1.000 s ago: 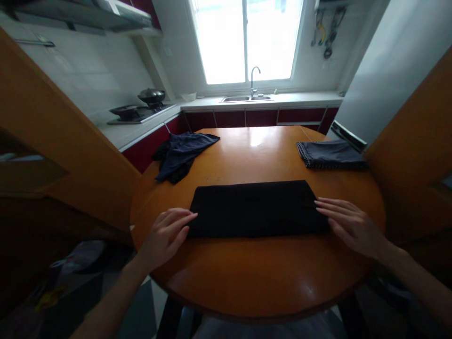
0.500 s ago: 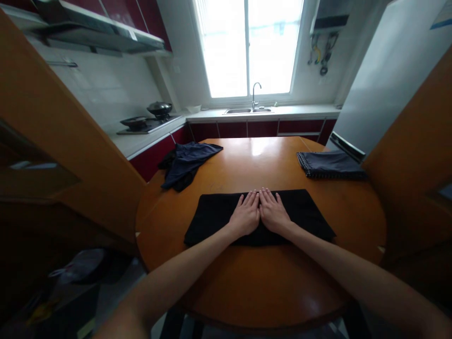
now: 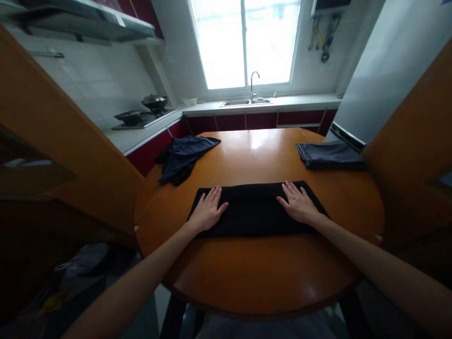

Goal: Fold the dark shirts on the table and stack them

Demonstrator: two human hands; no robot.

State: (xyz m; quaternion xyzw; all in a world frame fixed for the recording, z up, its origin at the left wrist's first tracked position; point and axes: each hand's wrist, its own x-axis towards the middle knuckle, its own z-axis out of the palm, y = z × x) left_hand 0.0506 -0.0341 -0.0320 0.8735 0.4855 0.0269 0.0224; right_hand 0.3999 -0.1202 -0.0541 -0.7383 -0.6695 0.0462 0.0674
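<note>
A folded black garment (image 3: 252, 212) lies flat across the near half of the wooden table (image 3: 261, 268); its exact kind cannot be made out. My left hand (image 3: 208, 210) rests palm down on the garment's left part, thumb apart from the fingers. On the right part lies my right hand (image 3: 297, 203), also flat with its thumb spread toward the middle. Neither hand grips the cloth. Parts of the garment's left and right ends are covered by my hands and wrists.
Crumpled dark blue and black clothing (image 3: 187, 155) sits at the table's far left. Folded jeans (image 3: 332, 155) lie at the far right. Behind the table stand a counter with a sink (image 3: 236, 102), a stove with pans (image 3: 154, 100) and a white refrigerator (image 3: 363, 70).
My hands have slid apart from the garment's middle, the left hand toward its left end and the right hand toward its right end. The view has tilted slightly downward.
</note>
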